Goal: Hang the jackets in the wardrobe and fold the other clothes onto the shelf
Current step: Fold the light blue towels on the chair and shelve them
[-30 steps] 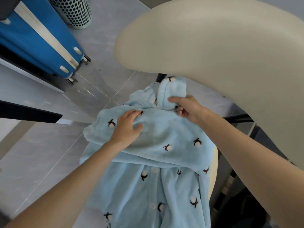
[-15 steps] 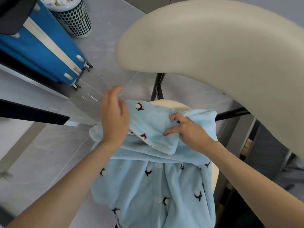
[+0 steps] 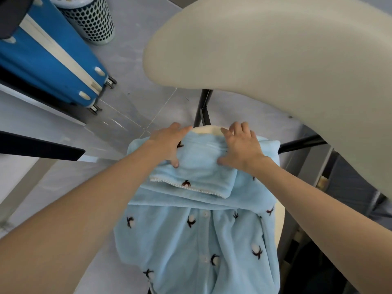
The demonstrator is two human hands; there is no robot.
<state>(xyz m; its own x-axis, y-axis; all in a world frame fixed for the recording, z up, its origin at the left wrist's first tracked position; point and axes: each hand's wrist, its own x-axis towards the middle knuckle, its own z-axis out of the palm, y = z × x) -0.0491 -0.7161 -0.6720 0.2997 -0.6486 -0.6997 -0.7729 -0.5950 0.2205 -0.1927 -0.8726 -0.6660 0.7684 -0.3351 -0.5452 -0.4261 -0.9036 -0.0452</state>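
Observation:
A light blue fleece garment (image 3: 199,236) with dark embroidered motifs and white buttons lies over a cream chair seat (image 3: 209,130), its lower part hanging off the near edge. A folded sleeve or flap with a white trimmed edge (image 3: 197,179) lies across its top. My left hand (image 3: 169,143) presses flat on the left end of that fold. My right hand (image 3: 241,145) presses on its right end with spread fingers. Both hands sit at the far edge of the garment, near the seat's back.
The cream chair backrest (image 3: 275,60) arches over the upper right, on black metal legs (image 3: 203,109). A blue suitcase (image 3: 48,60) on wheels and a perforated bin (image 3: 91,18) stand at the upper left on the grey tiled floor. A dark bar (image 3: 40,147) juts in from the left.
The flap has been laid flat across the garment's top. My left hand came down from the air onto it, and my right hand let go its pinch and spread flat.

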